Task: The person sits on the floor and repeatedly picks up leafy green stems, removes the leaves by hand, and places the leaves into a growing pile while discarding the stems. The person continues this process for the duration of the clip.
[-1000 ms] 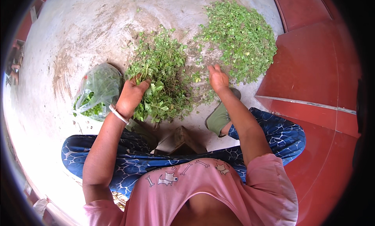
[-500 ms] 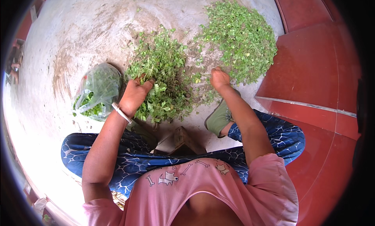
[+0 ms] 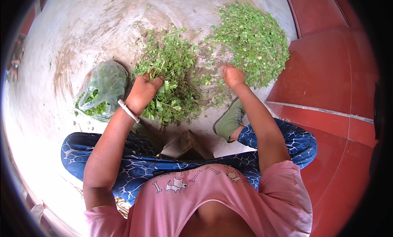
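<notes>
A loose pile of leafy green herbs (image 3: pixel 174 57) lies on the floor in front of me. At its left side my left hand (image 3: pixel 144 91), with a white bracelet at the wrist, is closed on a bunch of herb stems; leaves spread out to the right of it. My right hand (image 3: pixel 233 76) is closed at the lower left edge of a second, wider pile of greens (image 3: pixel 254 40). Its fingertips are pressed together, and what they hold, if anything, I cannot make out. Soil and loose leaf scraps lie between the two piles.
A clear plastic bag (image 3: pixel 107 83) with greens inside stands left of my left hand. Red panels (image 3: pixel 327 73) border the concrete floor (image 3: pixel 90 28) on the right. A small wooden piece (image 3: pixel 191 145) lies between my feet, beside a green shoe (image 3: pixel 230 123).
My right hand has risen slightly, away from my shoe. My left hand has shifted a little to the right, still holding the herbs. The piles look about the same.
</notes>
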The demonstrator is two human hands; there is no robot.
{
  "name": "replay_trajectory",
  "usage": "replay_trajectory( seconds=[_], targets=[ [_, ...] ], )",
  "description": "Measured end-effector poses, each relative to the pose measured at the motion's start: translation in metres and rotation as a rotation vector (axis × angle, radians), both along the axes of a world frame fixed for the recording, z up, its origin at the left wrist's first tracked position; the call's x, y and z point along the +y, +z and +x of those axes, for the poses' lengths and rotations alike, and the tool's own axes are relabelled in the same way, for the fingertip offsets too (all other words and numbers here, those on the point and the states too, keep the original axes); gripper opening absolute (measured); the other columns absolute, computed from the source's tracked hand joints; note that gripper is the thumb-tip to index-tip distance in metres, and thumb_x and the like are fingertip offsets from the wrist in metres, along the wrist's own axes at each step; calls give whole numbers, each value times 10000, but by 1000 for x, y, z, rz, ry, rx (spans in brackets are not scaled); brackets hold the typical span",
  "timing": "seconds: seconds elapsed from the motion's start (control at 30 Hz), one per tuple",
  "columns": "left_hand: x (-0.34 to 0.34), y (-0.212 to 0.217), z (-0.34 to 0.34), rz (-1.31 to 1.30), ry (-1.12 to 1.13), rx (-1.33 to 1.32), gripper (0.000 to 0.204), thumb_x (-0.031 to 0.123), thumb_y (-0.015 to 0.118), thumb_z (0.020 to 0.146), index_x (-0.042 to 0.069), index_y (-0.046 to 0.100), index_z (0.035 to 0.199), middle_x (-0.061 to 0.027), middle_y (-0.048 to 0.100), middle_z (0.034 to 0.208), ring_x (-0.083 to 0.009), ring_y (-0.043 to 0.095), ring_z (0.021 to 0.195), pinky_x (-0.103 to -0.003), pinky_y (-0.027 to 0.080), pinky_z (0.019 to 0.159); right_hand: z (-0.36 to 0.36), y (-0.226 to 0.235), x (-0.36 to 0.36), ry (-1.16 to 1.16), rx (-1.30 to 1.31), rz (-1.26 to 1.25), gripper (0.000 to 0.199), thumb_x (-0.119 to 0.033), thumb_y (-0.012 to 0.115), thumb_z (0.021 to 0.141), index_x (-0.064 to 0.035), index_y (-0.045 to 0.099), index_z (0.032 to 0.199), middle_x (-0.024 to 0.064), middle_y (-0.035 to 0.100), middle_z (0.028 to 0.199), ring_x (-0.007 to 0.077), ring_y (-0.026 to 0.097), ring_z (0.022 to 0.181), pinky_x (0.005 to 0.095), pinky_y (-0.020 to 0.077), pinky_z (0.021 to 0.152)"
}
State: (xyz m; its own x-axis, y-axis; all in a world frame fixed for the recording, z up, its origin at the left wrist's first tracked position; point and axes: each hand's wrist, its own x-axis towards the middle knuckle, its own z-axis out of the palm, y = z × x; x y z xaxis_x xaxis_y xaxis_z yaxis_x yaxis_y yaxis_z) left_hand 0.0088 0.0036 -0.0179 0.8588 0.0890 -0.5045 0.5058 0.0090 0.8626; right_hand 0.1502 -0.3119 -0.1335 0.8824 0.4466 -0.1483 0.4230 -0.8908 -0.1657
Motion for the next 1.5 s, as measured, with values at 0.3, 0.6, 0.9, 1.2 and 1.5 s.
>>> replay_trajectory(
  seconds=[0.3,0.6,0.9,1.2,1.5],
  targets=[
    [7,-5,-10,101,-4,1,406,138,564,874,-111,482,1184,-66,610,967,-98,524,848,-239,430,765,-25,-28,23,1,52,-191,217,-34,497,760,-101,614,931,165,572,1023,334,626,851,423,509,699],
    [0,2,-3,92,-64,32,449,159,574,869,-122,465,1202,-75,599,970,-104,500,871,-242,417,799,1,-10,10,-113,580,217,69,-85,556,780,-78,563,848,81,623,797,192,608,647,305,483,563],
    [-5,6,2,55,-26,34,452,157,577,875,-112,451,1215,-93,605,1014,-114,520,898,-246,421,817,27,84,19,-348,999,710,96,-84,544,831,-79,551,927,53,623,839,98,573,621,224,433,515],
    [-7,13,-5,77,-30,-82,322,134,561,891,-61,514,1143,-40,599,935,-88,490,814,-247,422,738,-14,103,57,-285,1272,1072,93,-131,567,875,-94,551,958,26,606,853,84,545,693,224,462,612],
    [-13,4,-15,199,-253,-142,157,88,520,886,-4,545,1011,-37,596,793,-93,469,721,-282,431,650,-87,96,123,-48,1284,933,81,-85,515,893,-50,522,966,23,585,796,81,566,589,212,431,527]
  ],
)
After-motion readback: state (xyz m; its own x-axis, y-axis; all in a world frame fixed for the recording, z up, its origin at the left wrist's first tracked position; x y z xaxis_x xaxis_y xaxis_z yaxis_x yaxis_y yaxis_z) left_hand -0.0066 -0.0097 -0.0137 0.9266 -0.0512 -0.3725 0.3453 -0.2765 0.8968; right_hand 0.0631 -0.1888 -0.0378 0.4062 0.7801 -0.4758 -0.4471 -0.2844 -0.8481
